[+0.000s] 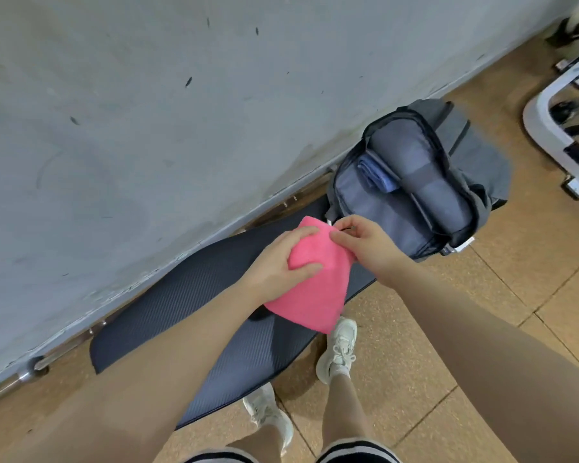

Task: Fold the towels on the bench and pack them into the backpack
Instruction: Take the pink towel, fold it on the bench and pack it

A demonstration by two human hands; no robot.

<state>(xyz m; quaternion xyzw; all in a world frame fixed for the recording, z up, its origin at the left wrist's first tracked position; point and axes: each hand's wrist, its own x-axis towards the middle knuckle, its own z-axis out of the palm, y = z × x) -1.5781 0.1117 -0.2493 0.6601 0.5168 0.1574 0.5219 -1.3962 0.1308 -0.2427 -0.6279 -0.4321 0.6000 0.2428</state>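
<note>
Upper left of frame: grey wall [131, 111] running diagonally down to the lower left, with a metal bar [37, 365] along its foot. The dark padded counter [188, 312] lies parallel to it.

Centre: we hold the pink towel [311, 289], folded to a compact rectangle, lifted over the counter's right end. Left hand [278, 262] grips its upper part, thumb and fingers [301, 233] curled over the fold. Right hand [365, 242] pinches the top corner, its fingers together on the cloth. The lower edge hangs free above the white shoes [338, 349] and the floor [415, 379].

Right of centre: the backpack [425, 182] sits at the counter's far end, main compartment unzipped and facing us. A folded blue towel [378, 175] is already inside, against the left wall of the opening; what lies beneath it we cannot tell.

Risks, as we judge them:
- The fold may spring open in transfer, since only the top is held and the lower edge is loose.
- The towel may snag on the zipper rim nearest us.
- Pushing in could topple the backpack off the counter's end; its footing looks partly overhanging, though the wide lens may deceive.

Room: open space right of the blue towel. The wall closes off the left, and the white frame [549, 121] stands well apart at far right.
</note>
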